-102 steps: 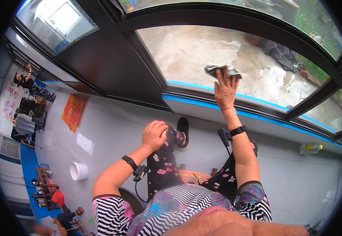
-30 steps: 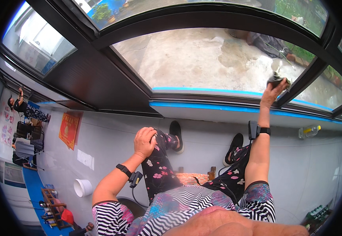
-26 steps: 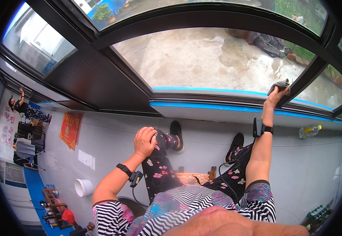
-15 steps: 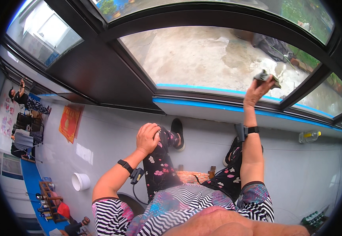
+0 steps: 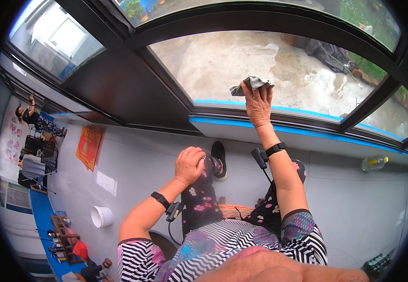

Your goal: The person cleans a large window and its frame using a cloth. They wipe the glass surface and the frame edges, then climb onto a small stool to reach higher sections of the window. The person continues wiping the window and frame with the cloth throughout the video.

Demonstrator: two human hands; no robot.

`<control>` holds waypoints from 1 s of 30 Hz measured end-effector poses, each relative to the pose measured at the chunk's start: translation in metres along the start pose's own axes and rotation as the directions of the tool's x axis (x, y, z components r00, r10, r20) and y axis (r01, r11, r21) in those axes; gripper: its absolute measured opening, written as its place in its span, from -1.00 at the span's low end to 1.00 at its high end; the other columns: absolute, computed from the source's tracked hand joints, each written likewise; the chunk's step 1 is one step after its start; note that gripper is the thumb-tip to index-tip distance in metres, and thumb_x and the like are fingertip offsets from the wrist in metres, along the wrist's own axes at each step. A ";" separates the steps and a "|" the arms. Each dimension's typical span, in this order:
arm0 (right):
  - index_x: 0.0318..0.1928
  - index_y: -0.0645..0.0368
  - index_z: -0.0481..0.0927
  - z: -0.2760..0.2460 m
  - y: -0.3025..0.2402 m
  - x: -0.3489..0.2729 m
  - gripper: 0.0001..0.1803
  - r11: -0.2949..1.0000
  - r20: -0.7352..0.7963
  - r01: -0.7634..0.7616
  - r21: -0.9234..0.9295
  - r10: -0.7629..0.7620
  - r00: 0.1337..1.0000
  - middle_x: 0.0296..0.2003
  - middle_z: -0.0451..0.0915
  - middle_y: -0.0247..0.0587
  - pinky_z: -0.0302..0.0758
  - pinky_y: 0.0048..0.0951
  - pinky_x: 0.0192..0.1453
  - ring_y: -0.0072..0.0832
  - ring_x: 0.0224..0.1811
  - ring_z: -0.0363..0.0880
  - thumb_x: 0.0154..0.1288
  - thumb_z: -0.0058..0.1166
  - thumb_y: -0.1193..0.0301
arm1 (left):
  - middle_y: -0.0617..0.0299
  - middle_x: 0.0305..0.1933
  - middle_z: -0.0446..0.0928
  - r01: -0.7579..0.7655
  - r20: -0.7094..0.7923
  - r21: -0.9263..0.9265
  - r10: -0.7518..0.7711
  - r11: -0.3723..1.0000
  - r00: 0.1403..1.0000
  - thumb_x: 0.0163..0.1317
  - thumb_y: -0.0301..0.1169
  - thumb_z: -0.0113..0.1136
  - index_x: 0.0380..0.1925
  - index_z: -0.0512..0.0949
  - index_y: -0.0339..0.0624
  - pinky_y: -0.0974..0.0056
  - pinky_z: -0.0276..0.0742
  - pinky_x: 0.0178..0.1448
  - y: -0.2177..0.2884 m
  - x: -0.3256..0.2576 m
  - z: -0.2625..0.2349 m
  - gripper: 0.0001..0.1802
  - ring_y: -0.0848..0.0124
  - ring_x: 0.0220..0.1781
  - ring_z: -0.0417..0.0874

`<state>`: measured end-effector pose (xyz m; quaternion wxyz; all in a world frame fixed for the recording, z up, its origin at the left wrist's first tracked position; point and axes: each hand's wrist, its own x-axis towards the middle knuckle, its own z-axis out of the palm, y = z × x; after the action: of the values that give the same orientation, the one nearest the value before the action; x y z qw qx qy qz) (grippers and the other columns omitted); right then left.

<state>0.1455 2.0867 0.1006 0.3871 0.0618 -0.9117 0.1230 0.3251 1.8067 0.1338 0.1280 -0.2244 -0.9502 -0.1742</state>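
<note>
My right hand (image 5: 259, 105) is raised to the lower window pane (image 5: 204, 61), its fingers pressing a crumpled grey-green cloth (image 5: 255, 83) against the glass. The cloth sticks out beyond the fingertips on both sides, just above the bottom of the frame. My left hand (image 5: 189, 164) rests on my left knee, holding nothing, with the fingers loosely bent over the flowered trousers (image 5: 199, 202). Each wrist carries a black strap with a small device.
A blue-edged sill (image 5: 298, 136) runs under the dark window frame. On the floor stand a clear bottle with a yellow cap (image 5: 374, 163) at right and a white bucket (image 5: 102, 217) at left. A red poster (image 5: 89, 146) lies farther left; another person (image 5: 37, 115) is beyond.
My right hand has slid left across the glass with the cloth, from near the right upright to mid-pane. My left hand stays on the knee. The whole view has shifted slightly.
</note>
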 end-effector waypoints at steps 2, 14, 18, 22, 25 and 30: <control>0.35 -0.47 0.41 -0.006 0.010 0.001 -0.26 0.999 0.003 0.002 -0.047 -0.002 1.000 0.22 0.40 -0.37 -0.06 0.06 0.57 -0.13 0.38 0.23 0.14 0.16 0.43 | 0.22 -0.03 0.60 -0.001 0.003 -0.004 0.001 1.000 1.000 0.08 -0.39 0.20 -0.21 0.64 -0.09 0.07 0.43 0.23 0.004 0.001 0.000 -0.76 0.15 0.12 0.54; 0.51 -0.14 0.13 -0.083 0.178 -0.015 -0.10 0.953 -0.355 -0.266 0.141 0.300 0.885 0.51 -0.02 0.16 -0.01 0.09 0.55 0.20 0.53 -0.04 0.16 0.20 0.43 | 0.21 0.00 0.60 0.053 0.036 0.020 -0.053 0.998 0.998 0.12 -0.37 0.16 -0.20 0.64 -0.10 0.04 0.40 0.29 -0.002 -0.003 -0.002 -0.77 0.11 0.18 0.52; 0.52 0.01 0.06 -0.089 0.234 -0.029 -0.12 0.871 -0.436 -0.397 0.290 0.489 0.755 0.50 -0.05 0.28 -0.13 0.04 0.58 0.20 0.57 -0.18 0.23 0.17 0.46 | 0.19 -0.01 0.61 0.073 0.022 0.029 -0.074 0.997 0.997 0.11 -0.39 0.15 -0.21 0.64 -0.11 0.04 0.41 0.26 -0.006 -0.009 -0.002 -0.77 0.10 0.16 0.53; 0.47 0.15 0.08 -0.075 0.292 -0.050 -0.26 0.561 -0.339 -0.512 0.651 0.818 0.464 0.41 0.14 0.10 0.02 -0.21 0.53 -0.12 0.48 0.09 0.34 0.05 0.44 | 0.17 -0.02 0.61 0.071 0.012 0.032 -0.071 0.997 0.997 0.11 -0.40 0.16 -0.21 0.64 -0.11 0.04 0.43 0.24 -0.006 -0.010 -0.002 -0.77 0.09 0.14 0.54; 0.35 0.22 0.22 -0.056 0.307 -0.062 -0.40 0.191 -0.069 -0.440 0.877 0.958 0.277 0.26 0.30 -0.09 0.18 -0.32 0.42 -0.27 0.29 0.30 0.32 0.00 0.43 | 0.17 -0.02 0.61 0.078 -0.002 0.038 -0.078 0.996 0.997 0.11 -0.40 0.16 -0.21 0.64 -0.10 0.05 0.44 0.24 -0.007 -0.013 -0.001 -0.77 0.09 0.13 0.55; 0.36 0.31 0.25 -0.032 0.249 -0.045 -0.41 0.429 -0.228 -0.467 0.773 0.875 0.428 0.39 0.14 0.14 0.03 -0.07 0.52 -0.01 0.44 0.12 0.36 -0.01 0.42 | 0.18 -0.02 0.61 0.070 -0.016 0.036 -0.069 0.997 0.997 0.11 -0.39 0.15 -0.21 0.64 -0.10 0.06 0.44 0.24 -0.007 -0.014 -0.001 -0.77 0.10 0.14 0.55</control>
<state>0.1467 2.3357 0.0459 0.5222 -0.2585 -0.5768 0.5725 0.3344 1.7955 0.1280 0.1329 -0.1876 -0.9595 -0.1628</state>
